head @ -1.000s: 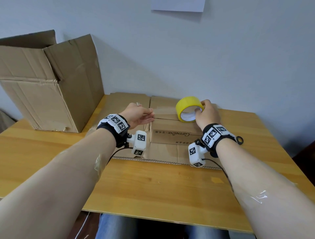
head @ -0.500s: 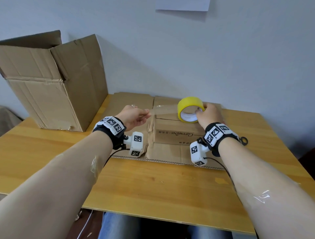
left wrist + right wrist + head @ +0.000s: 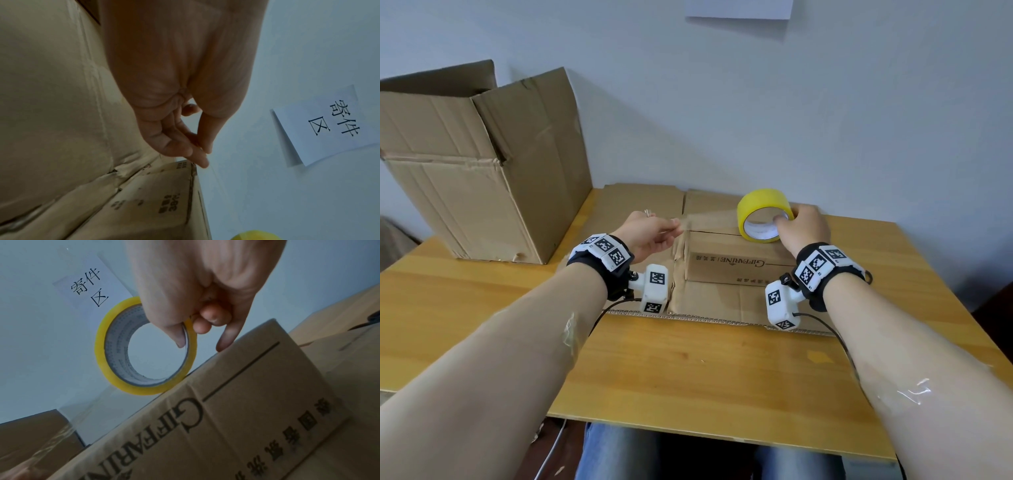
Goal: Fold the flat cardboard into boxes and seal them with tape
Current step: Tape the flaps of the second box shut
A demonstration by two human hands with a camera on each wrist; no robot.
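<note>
Head view, near to far: bare tabletop across the lower frame, both forearms reaching up from the bottom corners. Mid-frame, small box with printed side facing the camera, standing on flat cardboard, top flaps closed. Left hand, centre-left, pinching the free end of the tape strip between thumb and fingertips. Right hand, centre-right, gripping the yellow roll, thumb inside the core, roll touching the box's top right edge. Big open box at upper left; paper sign on the wall at the top edge.

Changed against the half-second-earlier picture: left hand drawn further left, strip now longer and spanning the whole box top, hanging just above it.

Meaning for the task, as a judgement: folding of this box done, sealing under way; enough tape now out to cover the seam. Next likely need: lowering the strip onto the seam, pressing flat, cutting from the roll. Risk: strip twisting or sticking off-centre.
</note>
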